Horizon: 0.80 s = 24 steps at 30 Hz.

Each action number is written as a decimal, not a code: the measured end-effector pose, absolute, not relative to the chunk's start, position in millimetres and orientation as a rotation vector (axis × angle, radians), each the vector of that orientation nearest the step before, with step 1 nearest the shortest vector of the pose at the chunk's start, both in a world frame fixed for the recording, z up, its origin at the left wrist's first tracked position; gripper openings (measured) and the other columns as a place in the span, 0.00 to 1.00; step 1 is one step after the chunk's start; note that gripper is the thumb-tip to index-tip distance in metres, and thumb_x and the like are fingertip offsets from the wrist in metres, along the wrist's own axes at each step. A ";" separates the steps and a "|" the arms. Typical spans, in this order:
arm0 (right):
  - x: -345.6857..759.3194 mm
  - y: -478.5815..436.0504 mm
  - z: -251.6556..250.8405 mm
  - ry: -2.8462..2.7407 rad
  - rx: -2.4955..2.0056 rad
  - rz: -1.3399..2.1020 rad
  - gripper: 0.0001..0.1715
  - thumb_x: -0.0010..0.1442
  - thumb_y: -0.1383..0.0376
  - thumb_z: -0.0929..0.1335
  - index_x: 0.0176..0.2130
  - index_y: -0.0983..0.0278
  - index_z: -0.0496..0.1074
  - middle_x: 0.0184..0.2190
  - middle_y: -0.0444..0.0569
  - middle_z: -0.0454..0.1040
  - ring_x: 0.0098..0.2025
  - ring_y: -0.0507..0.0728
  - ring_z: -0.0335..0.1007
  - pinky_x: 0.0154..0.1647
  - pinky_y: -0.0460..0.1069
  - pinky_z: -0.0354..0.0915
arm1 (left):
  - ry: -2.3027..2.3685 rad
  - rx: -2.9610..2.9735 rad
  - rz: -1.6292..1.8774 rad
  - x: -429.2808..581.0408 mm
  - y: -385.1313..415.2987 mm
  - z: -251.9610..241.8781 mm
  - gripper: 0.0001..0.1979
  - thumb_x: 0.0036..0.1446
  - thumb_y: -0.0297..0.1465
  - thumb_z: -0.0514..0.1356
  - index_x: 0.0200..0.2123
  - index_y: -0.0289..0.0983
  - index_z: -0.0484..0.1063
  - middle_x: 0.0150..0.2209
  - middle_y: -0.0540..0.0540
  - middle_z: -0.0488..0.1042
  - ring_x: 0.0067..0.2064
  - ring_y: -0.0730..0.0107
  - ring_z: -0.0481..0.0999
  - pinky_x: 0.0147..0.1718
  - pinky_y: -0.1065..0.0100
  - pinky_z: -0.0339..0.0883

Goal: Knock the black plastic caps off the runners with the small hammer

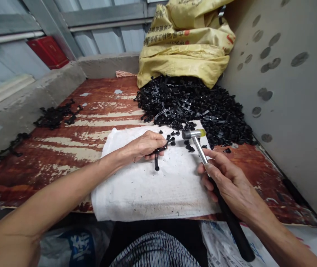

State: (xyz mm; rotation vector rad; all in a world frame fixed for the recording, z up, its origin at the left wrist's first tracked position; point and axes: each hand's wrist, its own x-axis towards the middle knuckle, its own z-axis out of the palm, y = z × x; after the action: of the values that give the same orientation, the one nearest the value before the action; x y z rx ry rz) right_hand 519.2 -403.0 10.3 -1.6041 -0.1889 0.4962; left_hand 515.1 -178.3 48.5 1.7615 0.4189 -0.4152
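My left hand point(144, 145) rests on a white cloth point(147, 189), fingers closed over a black plastic part point(158, 157) with several arms that sticks out below and to the right of the fingers. My right hand point(226, 178) grips the handle of a small hammer point(194, 134). The hammer has a metal shaft, a black grip and a head with a yellow tip. Its head hovers just right of the black part, above a few loose small black pieces point(189, 147) on the cloth.
A big heap of black plastic parts point(197, 107) lies behind the cloth, under a yellow sack point(186, 44). Smaller black clusters point(54, 115) sit at the left on the worn red board point(63, 148). A grey wall point(286, 104) closes the right side.
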 end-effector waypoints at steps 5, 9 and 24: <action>518.2 -403.8 8.3 -0.184 -1.589 0.502 0.28 0.56 0.51 0.68 0.52 0.58 0.63 0.31 0.42 0.68 0.19 0.48 0.56 0.09 0.42 0.56 | 0.439 1.765 -0.416 515.9 -182.2 51.0 0.13 0.63 0.24 0.53 0.24 0.34 0.69 0.16 0.52 0.68 0.11 0.85 0.58 0.10 0.77 0.47; 517.4 -404.1 8.8 -0.174 -1.588 0.504 0.27 0.56 0.52 0.68 0.53 0.58 0.64 0.30 0.42 0.68 0.19 0.48 0.56 0.09 0.42 0.55 | 0.447 1.773 -0.403 517.2 -183.4 50.6 0.13 0.61 0.24 0.55 0.23 0.34 0.69 0.16 0.52 0.68 0.11 0.84 0.58 0.10 0.77 0.47; 518.2 -404.0 9.7 -0.162 -1.575 0.526 0.30 0.55 0.49 0.69 0.53 0.58 0.63 0.31 0.42 0.68 0.19 0.48 0.56 0.09 0.42 0.56 | 0.437 1.797 -0.403 519.7 -182.1 45.2 0.12 0.60 0.25 0.55 0.23 0.35 0.68 0.16 0.52 0.68 0.11 0.84 0.59 0.10 0.77 0.48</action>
State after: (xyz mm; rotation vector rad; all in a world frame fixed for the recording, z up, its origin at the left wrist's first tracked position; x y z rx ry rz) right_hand 518.2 -404.0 9.7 -1.5747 -0.1624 0.5261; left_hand 519.7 -182.1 45.2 1.7974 0.4369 -0.4028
